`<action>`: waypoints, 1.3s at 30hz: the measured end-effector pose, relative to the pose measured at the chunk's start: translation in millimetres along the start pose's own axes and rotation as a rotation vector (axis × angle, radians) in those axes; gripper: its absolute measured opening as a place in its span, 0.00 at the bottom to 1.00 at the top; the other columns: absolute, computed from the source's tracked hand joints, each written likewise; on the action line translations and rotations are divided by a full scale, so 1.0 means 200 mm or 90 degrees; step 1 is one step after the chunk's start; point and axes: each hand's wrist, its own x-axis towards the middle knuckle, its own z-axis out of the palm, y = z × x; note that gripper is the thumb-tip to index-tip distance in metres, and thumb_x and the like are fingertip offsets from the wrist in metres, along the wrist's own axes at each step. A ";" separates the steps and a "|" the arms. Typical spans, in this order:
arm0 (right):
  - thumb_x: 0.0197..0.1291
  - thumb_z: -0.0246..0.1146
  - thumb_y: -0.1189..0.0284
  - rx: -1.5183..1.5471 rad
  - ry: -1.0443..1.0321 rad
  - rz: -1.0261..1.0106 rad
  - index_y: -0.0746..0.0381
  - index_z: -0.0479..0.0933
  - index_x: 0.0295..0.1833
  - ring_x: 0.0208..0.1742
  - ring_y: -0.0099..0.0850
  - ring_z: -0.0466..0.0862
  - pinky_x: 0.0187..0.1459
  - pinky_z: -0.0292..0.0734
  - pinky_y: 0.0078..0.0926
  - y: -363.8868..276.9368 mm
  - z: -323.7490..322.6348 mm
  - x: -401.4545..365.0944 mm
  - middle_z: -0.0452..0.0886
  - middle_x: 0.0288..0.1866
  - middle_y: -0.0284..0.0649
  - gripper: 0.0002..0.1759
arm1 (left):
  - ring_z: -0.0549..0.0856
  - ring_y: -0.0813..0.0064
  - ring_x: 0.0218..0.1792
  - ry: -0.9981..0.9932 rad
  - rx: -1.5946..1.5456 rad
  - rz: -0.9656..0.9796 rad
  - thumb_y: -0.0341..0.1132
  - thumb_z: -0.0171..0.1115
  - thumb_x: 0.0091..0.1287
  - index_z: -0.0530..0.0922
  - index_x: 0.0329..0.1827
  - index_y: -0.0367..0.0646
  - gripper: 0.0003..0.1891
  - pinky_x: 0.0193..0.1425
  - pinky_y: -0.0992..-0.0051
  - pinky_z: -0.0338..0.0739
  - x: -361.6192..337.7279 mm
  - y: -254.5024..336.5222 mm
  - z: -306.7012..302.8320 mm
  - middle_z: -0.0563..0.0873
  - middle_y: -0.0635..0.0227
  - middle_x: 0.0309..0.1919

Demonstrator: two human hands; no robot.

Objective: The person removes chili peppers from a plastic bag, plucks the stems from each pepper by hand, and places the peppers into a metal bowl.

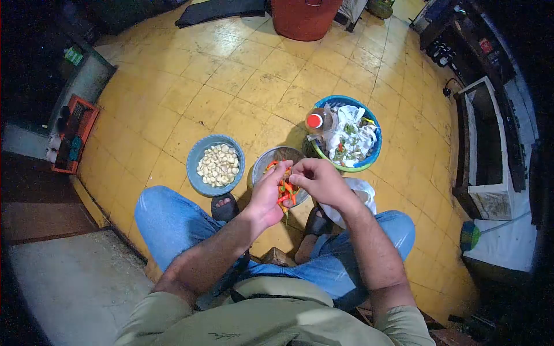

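Both hands are close together over a metal mesh strainer (266, 158) that stands on the floor between the feet. Red and orange chillies (287, 187) with green stems lie against the palm of my left hand (269, 196), whose fingers curl round them. My right hand (321, 180) is pinched at the fingertips beside the chillies; what it grips is too small to make out. To the left sits a blue-grey bowl (192, 167) of peeled garlic cloves (218, 165). The hands hide part of the strainer.
At the right is a blue and green basket (378, 141) with white plastic, scraps and a red-capped bottle (314, 121). A white bag (363, 189) lies near my right knee. Farther off are a red tub (303, 20), an orange crate (83, 130) and a wooden frame (487, 138).
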 end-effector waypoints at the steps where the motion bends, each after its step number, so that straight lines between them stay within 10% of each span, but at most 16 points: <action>1: 0.58 0.67 0.71 0.032 -0.030 0.033 0.66 0.80 0.37 0.31 0.25 0.78 0.36 0.75 0.27 0.03 0.02 0.01 0.80 0.28 0.37 0.08 | 0.80 0.82 0.32 0.000 0.000 0.000 0.48 0.51 0.74 0.73 0.56 0.53 0.15 0.18 0.84 0.64 0.00 0.00 0.00 0.81 0.73 0.40; 8: 0.58 0.67 0.75 0.188 0.058 0.049 0.66 0.76 0.33 0.28 0.16 0.73 0.30 0.71 0.21 0.10 -0.03 0.05 0.78 0.26 0.31 0.07 | 0.76 0.85 0.27 -0.019 -0.004 -0.022 0.41 0.56 0.73 0.75 0.45 0.49 0.07 0.18 0.84 0.63 -0.02 0.01 0.05 0.81 0.76 0.34; 13: 0.51 0.66 0.78 -0.155 0.200 -0.116 0.65 0.72 0.29 0.33 0.41 0.78 0.38 0.72 0.36 -0.02 0.02 0.02 0.76 0.27 0.43 0.07 | 0.75 0.87 0.25 -0.033 -0.057 -0.066 0.38 0.57 0.72 0.75 0.45 0.49 0.05 0.17 0.85 0.61 -0.05 0.01 0.04 0.79 0.77 0.33; 21: 0.48 0.65 0.81 -0.197 0.352 -0.279 0.64 0.75 0.32 0.35 0.48 0.76 0.38 0.71 0.39 -0.07 0.02 0.04 0.76 0.29 0.47 0.06 | 0.78 0.85 0.24 -0.056 -0.091 -0.048 0.40 0.59 0.71 0.76 0.48 0.48 0.09 0.15 0.88 0.62 -0.01 0.01 0.01 0.82 0.73 0.35; 29: 0.54 0.64 0.74 -0.212 0.458 0.027 0.65 0.78 0.52 0.42 0.42 0.84 0.48 0.79 0.35 0.21 -0.31 0.08 0.84 0.42 0.50 0.18 | 0.76 0.80 0.27 0.033 -0.150 -0.082 0.41 0.55 0.73 0.76 0.45 0.48 0.09 0.19 0.84 0.65 -0.01 0.03 0.02 0.80 0.70 0.32; 34: 0.55 0.64 0.72 -0.244 0.425 -0.031 0.64 0.79 0.51 0.41 0.43 0.84 0.47 0.78 0.36 0.10 -0.22 0.05 0.84 0.42 0.49 0.17 | 0.77 0.78 0.28 0.076 -0.139 -0.058 0.42 0.53 0.74 0.75 0.47 0.48 0.09 0.21 0.83 0.67 -0.02 0.01 0.03 0.80 0.70 0.34; 39: 0.61 0.64 0.75 -0.019 0.000 -0.040 0.66 0.79 0.50 0.37 0.23 0.82 0.42 0.78 0.23 0.01 -0.06 0.01 0.84 0.38 0.38 0.12 | 0.77 0.80 0.29 0.058 -0.141 -0.041 0.42 0.51 0.74 0.75 0.51 0.48 0.11 0.22 0.84 0.69 0.01 -0.01 -0.01 0.79 0.71 0.39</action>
